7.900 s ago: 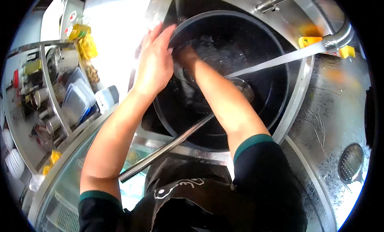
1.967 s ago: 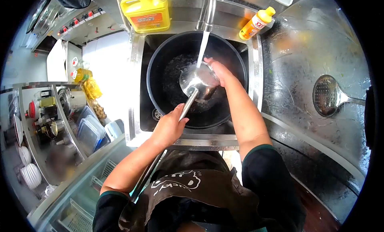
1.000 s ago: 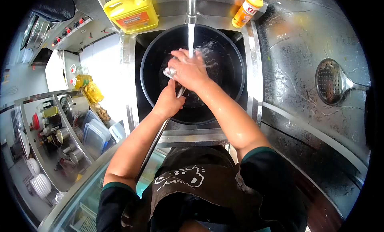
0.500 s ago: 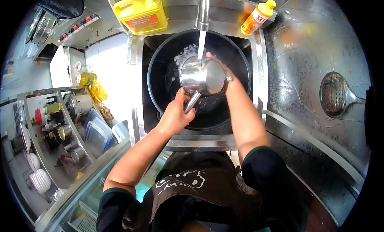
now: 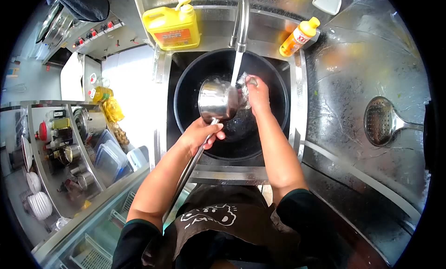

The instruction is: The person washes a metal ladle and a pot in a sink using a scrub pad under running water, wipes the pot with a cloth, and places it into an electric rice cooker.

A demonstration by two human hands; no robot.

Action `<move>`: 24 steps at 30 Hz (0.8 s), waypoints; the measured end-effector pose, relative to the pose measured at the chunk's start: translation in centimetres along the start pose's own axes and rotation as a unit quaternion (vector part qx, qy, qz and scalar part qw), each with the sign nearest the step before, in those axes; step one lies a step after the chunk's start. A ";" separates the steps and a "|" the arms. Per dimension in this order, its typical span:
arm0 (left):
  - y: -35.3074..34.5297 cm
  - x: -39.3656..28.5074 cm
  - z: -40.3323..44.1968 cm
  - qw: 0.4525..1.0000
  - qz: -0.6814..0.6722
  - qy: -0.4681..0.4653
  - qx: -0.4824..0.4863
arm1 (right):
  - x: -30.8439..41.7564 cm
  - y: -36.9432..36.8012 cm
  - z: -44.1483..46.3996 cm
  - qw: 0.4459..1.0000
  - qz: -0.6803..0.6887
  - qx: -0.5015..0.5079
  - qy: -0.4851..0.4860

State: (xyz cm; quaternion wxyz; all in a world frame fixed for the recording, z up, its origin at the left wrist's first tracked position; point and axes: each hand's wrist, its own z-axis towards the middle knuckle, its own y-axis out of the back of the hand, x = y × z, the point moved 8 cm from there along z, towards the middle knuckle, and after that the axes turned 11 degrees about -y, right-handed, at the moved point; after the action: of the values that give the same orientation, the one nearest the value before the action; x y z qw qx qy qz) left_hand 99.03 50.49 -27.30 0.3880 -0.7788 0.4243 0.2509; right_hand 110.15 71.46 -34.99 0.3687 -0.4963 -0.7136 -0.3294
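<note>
- Nearest to the view is a dark apron with a white drawing on it, worn by the person.
- The left hand is closed around the handle of a metal ladle, quite near to its cup. The long handle goes down beside the left forearm, towards the apron.
- The cup of the ladle is over the inside of a big black tub, and it is tilted. Which way its mouth is turned, I cannot tell surely.
- The right hand is gripping a silvery scrubber with bent fingers, just beside the right side of the cup. Whether the scrubber touches the cup is not clear.
- The tub sits in a metal sink.
- On the metal counter at the right lies a skimmer with many holes, well apart from the hands.
- Lower at the left there are white plates, and more to the middle, clear plastic boxes.
- From the tap, a stream of water falls at the upper right edge of the cup.
- Behind the sink, a yellow jug stands to the left of the tap, and an orange bottle is to the right.
- Farther, near the top, there is a white scoop.
</note>
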 end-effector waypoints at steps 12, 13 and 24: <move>0.7 2.1 -1.0 0.999 0.033 0.007 -0.031 | 11.3 -1.1 16.1 0.950 -0.296 -0.044 0.091; 0.8 1.9 -1.3 0.998 0.036 0.006 -0.045 | 11.4 -1.0 16.7 0.940 -0.334 -0.032 0.062; 0.3 1.4 -1.8 0.996 0.040 -0.034 -0.065 | 11.3 -2.8 2.2 0.991 0.074 0.110 0.021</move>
State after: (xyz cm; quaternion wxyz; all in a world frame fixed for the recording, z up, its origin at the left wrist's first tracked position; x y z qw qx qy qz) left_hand 99.61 48.31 -27.40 0.3401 -0.7760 0.4243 0.3195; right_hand 104.38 77.76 -26.75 0.4588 -0.4974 -0.6991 -0.2310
